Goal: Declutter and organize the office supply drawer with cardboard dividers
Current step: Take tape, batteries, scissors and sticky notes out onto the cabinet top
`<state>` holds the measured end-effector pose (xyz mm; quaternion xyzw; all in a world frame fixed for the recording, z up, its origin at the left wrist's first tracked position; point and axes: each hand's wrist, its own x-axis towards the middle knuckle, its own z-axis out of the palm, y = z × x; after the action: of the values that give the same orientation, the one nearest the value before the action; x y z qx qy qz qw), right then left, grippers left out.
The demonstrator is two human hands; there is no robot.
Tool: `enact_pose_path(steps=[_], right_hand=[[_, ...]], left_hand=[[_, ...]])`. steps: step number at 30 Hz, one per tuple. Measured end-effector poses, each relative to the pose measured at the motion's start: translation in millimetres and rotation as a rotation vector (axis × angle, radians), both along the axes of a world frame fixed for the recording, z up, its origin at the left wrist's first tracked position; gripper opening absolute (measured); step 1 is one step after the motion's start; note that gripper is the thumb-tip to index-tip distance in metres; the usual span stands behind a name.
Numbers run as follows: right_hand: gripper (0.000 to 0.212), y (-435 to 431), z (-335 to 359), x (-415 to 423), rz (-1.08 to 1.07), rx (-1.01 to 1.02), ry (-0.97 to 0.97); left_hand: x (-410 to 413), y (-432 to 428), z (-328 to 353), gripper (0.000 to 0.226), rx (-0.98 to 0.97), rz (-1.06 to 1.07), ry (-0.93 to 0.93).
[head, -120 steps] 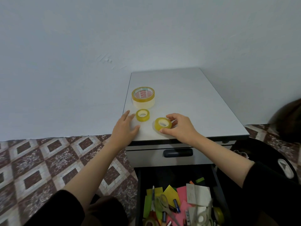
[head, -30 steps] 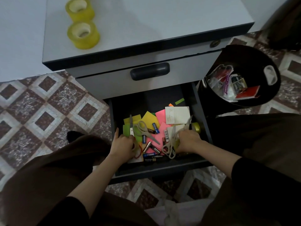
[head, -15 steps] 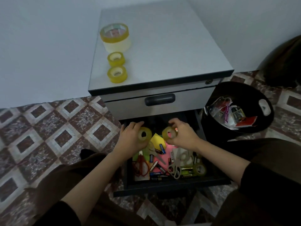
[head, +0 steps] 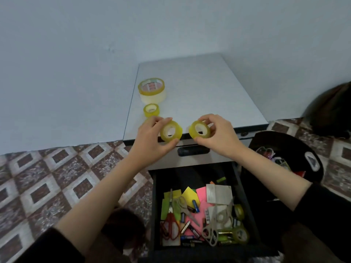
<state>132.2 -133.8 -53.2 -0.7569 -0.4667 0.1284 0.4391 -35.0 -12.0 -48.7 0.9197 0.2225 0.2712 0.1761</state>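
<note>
Both hands are raised over the near edge of the desk (head: 209,88), each with a small yellow tape roll.
- Left hand (head: 150,141): fingers and thumb curl round the left roll (head: 171,132).
- Right hand (head: 220,137): fingertips pinch the right roll (head: 199,130) by its rim.
- The open drawer (head: 154,205) is below and near, cluttered with scissors (head: 171,226), batteries (head: 195,204) and coloured paper notes (head: 201,194).

Risks:
- Set on edge, a roll could run off the desk lip to the floor or back into the drawer.
- The left hand is close to the small roll (head: 151,110) on the desk and could knock it toward the large roll (head: 152,90).

Hard to see:
- A yellow sliver behind the left hand's knuckles is possibly a third small roll.
- No cardboard dividers are in view.
- What lies under the papers is hidden.
- The black bin (head: 284,143) on the right has blurred contents.
</note>
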Motion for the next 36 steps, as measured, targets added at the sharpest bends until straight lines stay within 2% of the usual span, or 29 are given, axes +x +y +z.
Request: enact_pose_path(steps=[5, 13, 19, 28, 36], right_hand=[[0.056, 17, 14, 19, -0.029, -0.005, 0.002], [0.062, 28, 7, 33, -0.032, -0.077, 0.000], [0.063, 31, 3, 35, -0.023, -0.066, 0.000], [0.069, 42, -3, 34, 0.020, -0.143, -0.128], [0.071, 43, -4, 32, 0.028, -0.175, -0.163]], left_hand=[[23, 27, 25, 0.088, -0.039, 0.014, 0.130], [46, 47, 11, 0.081, 0.010, -0.018, 0.373], [45, 51, -1, 0.078, -0.017, -0.002, 0.315], [42, 49, 1, 0.076, 0.019, -0.028, 0.234], [35, 45, 2, 0.071, 0.017, 0.023, 0.274]])
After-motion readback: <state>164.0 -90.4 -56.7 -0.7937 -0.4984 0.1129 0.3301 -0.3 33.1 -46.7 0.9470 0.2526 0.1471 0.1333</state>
